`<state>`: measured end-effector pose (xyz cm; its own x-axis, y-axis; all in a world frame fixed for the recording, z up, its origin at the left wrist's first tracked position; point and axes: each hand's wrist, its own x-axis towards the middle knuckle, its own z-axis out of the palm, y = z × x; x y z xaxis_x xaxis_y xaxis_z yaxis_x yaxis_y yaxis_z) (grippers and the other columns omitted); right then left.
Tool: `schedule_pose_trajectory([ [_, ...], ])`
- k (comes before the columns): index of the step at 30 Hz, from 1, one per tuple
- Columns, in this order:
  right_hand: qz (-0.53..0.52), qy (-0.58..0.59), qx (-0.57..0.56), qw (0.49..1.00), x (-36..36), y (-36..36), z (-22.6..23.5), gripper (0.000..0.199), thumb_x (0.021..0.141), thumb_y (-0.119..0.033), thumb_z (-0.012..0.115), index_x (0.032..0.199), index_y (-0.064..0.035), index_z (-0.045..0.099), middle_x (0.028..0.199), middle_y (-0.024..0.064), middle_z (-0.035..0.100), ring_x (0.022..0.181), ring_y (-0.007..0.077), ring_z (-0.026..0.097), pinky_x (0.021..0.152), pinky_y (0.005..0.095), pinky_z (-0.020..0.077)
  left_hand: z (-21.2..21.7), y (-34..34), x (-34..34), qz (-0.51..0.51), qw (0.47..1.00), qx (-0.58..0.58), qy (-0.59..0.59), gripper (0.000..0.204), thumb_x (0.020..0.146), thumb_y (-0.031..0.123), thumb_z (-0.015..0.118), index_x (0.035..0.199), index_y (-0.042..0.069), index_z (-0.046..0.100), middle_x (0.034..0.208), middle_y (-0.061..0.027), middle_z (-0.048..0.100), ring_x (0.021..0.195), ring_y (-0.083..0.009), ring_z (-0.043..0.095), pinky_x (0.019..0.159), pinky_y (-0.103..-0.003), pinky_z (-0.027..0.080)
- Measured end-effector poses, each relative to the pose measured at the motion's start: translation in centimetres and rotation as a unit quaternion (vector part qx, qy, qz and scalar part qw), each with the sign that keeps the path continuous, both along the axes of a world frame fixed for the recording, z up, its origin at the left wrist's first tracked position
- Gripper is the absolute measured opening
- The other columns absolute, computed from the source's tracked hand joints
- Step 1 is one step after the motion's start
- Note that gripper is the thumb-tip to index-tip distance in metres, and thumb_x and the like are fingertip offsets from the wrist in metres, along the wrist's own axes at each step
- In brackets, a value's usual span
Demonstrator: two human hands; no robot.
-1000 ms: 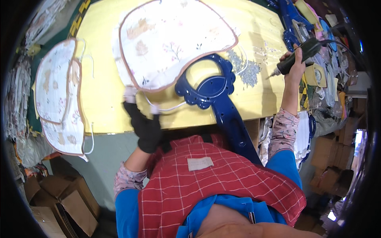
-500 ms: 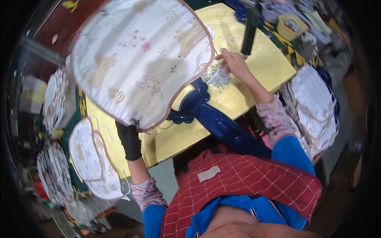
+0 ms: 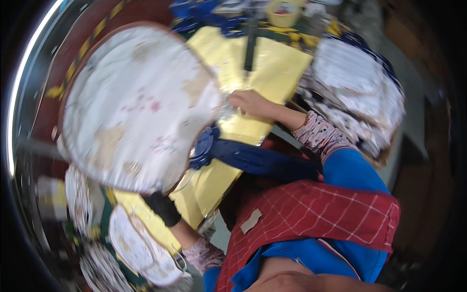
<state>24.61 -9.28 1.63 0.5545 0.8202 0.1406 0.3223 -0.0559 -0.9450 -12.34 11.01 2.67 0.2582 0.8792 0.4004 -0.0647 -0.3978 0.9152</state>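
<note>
Yellow sheeting covers the table (image 3: 272, 73), with stacks of printed fabric pieces crowding its edges. At the left hand (image 3: 163, 208), in a black glove, the grip looks pressed together on the lower rim of a large rounded cloth piece (image 3: 136, 107), pale with small prints and a brown bound edge, held up over the table's left side. The right hand (image 3: 250, 103), bare, lies on the yellow surface just beside that piece's edge; whether its grip pinches anything I cannot tell. The cloth looks light, soft and floppy, so holding it by the bound rim seems soundest. A blue scalloped template (image 3: 243, 158) lies beneath it.
</note>
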Motion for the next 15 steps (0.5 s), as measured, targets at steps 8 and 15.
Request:
schedule_pose_trajectory([
  [8,0.027,0.270,-0.137,0.953,-10.6,-23.9,-9.8,0.057,0.092,-0.045,0.067,0.123,0.0010,0.058,0.106,0.0059,0.066,0.095,0.0127,0.061,0.085,0.0299,0.0498,3.9,0.5,12.9,0.068,0.778,0.585,0.220,0.018,0.086,0.000,0.062,0.103,-0.005,0.062,0.126,-0.0294,0.054,0.114,-0.0411,0.056,0.097,-0.043,0.048],
  [15,-0.305,0.353,0.045,0.883,-10.6,-26.8,-9.1,0.045,0.096,-0.033,0.062,0.125,0.0007,0.055,0.101,0.0048,0.064,0.099,0.0121,0.060,0.080,0.0272,0.0532,6.2,-11.1,29.0,-0.426,0.768,0.442,0.184,0.046,0.089,0.000,0.058,0.134,0.004,0.052,0.137,-0.0183,0.054,0.125,-0.0381,0.052,0.104,-0.041,0.042],
])
